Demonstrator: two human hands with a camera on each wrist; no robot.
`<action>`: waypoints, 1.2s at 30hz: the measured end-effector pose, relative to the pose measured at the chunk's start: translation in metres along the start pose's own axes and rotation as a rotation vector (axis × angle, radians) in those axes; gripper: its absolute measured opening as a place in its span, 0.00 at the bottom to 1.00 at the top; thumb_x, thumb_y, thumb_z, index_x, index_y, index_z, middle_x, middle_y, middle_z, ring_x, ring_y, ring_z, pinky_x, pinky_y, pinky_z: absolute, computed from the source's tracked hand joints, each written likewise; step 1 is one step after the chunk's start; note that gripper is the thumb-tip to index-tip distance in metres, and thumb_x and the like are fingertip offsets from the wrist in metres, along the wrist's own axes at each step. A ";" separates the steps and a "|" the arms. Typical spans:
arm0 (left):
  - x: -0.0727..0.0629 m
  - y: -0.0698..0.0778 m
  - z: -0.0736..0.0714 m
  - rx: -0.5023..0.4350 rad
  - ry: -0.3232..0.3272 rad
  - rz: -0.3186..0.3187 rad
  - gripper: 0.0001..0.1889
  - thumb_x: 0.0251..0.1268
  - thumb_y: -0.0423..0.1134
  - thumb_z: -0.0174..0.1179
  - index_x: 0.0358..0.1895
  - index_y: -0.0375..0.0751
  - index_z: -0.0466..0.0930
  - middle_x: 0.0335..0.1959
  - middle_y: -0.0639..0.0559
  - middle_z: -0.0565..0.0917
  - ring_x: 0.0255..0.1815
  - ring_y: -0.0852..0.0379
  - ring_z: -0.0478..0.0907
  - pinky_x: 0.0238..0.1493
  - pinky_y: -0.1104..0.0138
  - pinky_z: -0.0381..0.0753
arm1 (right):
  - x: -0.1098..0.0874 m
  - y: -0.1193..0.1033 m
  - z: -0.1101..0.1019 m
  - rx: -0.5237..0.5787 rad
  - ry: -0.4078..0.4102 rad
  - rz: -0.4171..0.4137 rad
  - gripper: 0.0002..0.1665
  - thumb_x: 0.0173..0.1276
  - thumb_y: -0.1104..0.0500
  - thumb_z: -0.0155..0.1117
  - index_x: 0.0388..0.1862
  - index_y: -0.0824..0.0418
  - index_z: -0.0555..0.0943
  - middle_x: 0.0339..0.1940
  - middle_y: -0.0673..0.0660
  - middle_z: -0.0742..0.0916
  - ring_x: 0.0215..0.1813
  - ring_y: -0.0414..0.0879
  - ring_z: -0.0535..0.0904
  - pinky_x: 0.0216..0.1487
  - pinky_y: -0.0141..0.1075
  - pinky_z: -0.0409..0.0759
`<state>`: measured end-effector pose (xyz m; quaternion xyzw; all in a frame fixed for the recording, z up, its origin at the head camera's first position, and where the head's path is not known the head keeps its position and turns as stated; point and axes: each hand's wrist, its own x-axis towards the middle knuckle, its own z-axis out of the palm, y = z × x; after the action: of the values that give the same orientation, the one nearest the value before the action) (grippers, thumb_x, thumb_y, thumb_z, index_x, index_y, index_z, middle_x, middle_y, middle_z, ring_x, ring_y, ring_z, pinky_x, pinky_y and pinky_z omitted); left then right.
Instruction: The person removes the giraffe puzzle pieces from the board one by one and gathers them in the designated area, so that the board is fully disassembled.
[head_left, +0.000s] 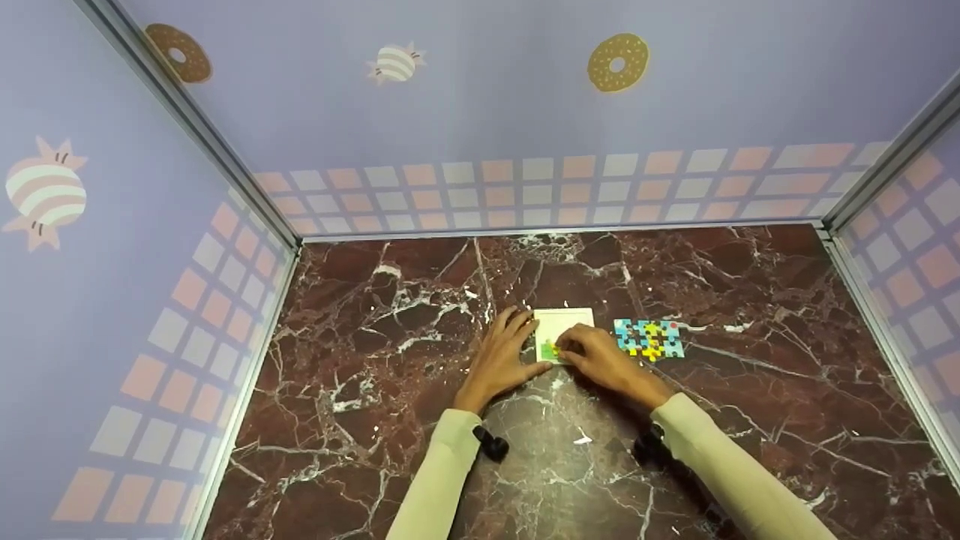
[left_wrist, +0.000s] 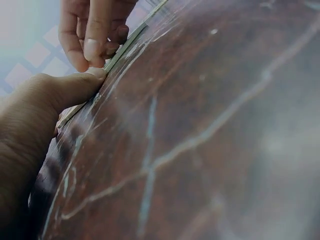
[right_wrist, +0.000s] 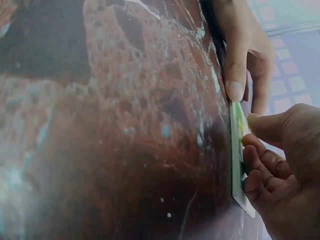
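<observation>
Jigsaw tray (head_left: 559,321), cream and roughly square, is lying flat beneath the fingertips of the right hand (head_left: 602,360), near its lower edge. That hand's thumb and forefinger are curling nearly together and appear to be pinching a small yellow piece (head_left: 556,350); how firmly, the views are not showing. Its other fingers are bending in toward the palm.

Just left of and below those tips, a green patch (head_left: 548,355) is filling the tray's lower-left corner, so the yellow piece is sitting right beside it. This closeness is probably what the coming move is turning on. Neither side of the tray is looking clearly longer.

Across from it, the left hand (head_left: 499,354) is resting with fingers extended and spread at the tray's left edge, its thumb touching the lower edge, gripping nothing.

Farther out, just beyond the right hand and nearer to it than to the left, loose jigsaw pieces (head_left: 649,339) are lying in a block running longer from side to side.

The right fingers are hiding part of the tray's lower right; both wrist cameras are catching the tray almost edge-on, and the yellow piece's outline is staying unreadable.
</observation>
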<state>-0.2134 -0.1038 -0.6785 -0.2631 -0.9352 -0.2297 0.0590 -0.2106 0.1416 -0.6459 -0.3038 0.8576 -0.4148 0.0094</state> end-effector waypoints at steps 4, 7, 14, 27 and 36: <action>0.000 -0.001 0.001 0.001 0.062 0.049 0.42 0.65 0.63 0.76 0.77 0.43 0.79 0.79 0.44 0.75 0.84 0.40 0.63 0.83 0.44 0.69 | 0.000 0.001 0.002 -0.001 -0.008 0.016 0.08 0.71 0.69 0.76 0.48 0.69 0.89 0.44 0.61 0.90 0.43 0.53 0.88 0.48 0.44 0.91; 0.000 -0.002 0.002 -0.004 0.093 0.062 0.41 0.62 0.61 0.79 0.74 0.43 0.81 0.77 0.44 0.77 0.81 0.40 0.66 0.83 0.44 0.67 | 0.000 0.002 0.003 -0.008 -0.024 0.033 0.10 0.71 0.68 0.77 0.49 0.69 0.89 0.44 0.60 0.89 0.42 0.51 0.87 0.47 0.42 0.91; 0.000 -0.001 -0.001 -0.001 0.096 0.059 0.41 0.61 0.63 0.78 0.73 0.42 0.82 0.74 0.45 0.79 0.75 0.42 0.71 0.79 0.45 0.71 | 0.000 0.003 0.005 -0.048 -0.013 0.012 0.12 0.71 0.66 0.78 0.50 0.69 0.89 0.42 0.59 0.87 0.41 0.50 0.84 0.45 0.44 0.87; 0.000 0.001 -0.005 -0.144 0.013 0.008 0.42 0.64 0.57 0.79 0.76 0.36 0.78 0.80 0.42 0.74 0.85 0.43 0.64 0.82 0.52 0.72 | 0.000 0.003 0.005 -0.055 -0.016 0.014 0.15 0.71 0.66 0.78 0.53 0.69 0.88 0.45 0.61 0.88 0.44 0.54 0.85 0.48 0.48 0.87; 0.001 0.000 -0.004 -0.100 -0.008 0.017 0.41 0.66 0.57 0.78 0.75 0.35 0.79 0.83 0.44 0.72 0.86 0.44 0.63 0.85 0.53 0.67 | 0.000 0.004 0.007 -0.066 -0.009 0.009 0.15 0.71 0.65 0.79 0.53 0.69 0.88 0.44 0.60 0.88 0.44 0.54 0.85 0.48 0.49 0.87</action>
<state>-0.2143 -0.1054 -0.6745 -0.2745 -0.9205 -0.2744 0.0438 -0.2108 0.1385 -0.6532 -0.3020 0.8721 -0.3849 0.0049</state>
